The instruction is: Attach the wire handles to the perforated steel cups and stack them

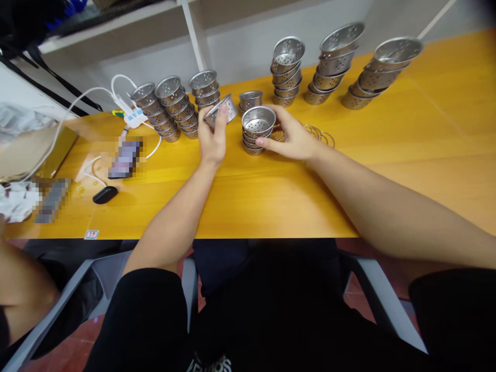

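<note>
My left hand [213,135] is closed round a small perforated steel cup [222,110], held tilted above the yellow table [271,191]. My right hand [291,137] is wrapped round a short stack of the same cups [257,129] that stands on the table, fingers curled along its right side. A single cup [250,99] stands just behind the two. Thin wire rings [320,134] lie behind my right hand.
Leaning stacks of small cups [170,106] stand at the back left and taller stacks of bigger cups [329,64] at the back right. A white power strip [132,116], cables, a black oval object [105,195] and crumpled paper [15,199] lie on the left. Another person's arm [23,289] shows at lower left.
</note>
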### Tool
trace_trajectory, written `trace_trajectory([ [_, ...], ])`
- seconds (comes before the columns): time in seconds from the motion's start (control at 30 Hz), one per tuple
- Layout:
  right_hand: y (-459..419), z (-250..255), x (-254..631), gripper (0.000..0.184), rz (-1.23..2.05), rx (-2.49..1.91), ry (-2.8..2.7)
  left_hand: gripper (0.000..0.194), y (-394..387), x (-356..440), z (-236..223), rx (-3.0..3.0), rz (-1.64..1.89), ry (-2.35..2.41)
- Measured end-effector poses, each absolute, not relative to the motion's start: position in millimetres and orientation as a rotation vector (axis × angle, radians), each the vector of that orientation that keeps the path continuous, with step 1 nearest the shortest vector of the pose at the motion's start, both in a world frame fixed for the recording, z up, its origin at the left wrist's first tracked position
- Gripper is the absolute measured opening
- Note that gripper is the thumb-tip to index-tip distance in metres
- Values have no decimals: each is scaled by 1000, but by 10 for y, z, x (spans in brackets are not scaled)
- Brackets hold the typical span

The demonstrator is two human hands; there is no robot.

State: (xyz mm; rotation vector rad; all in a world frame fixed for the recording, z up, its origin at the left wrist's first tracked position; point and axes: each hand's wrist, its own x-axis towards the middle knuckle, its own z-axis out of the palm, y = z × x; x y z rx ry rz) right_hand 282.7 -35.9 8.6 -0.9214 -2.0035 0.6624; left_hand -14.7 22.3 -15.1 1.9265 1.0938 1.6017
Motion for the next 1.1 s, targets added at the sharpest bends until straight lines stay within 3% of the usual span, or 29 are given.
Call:
trace_trajectory([
  [0.17, -507, 128, 2656, 129, 682, -874, -2057, 112, 50, 5, -43, 1968, 1660, 1107],
  [0.3, -547, 117, 2563, 125, 661, -879, -2056, 106, -133, 107, -19, 2050, 1521, 1102],
  [0.4, -543, 133, 2578, 131, 633, -888, -2073, 97, -132, 95, -54, 2116, 1480, 1083],
  [0.57, -575, 232, 2639, 143, 537, -934, -2025, 101, -48, 34, -102, 2124, 1496, 1065],
  [0.8, -668, 341, 2624, 103, 477, -914, -2062, 101, -50, 47, -149, 2149, 1423, 980],
  [1.1, -574, 339, 2614, 97, 503, -935, -2033, 99, 163, 87, -260, 2057, 1457, 1074],
])
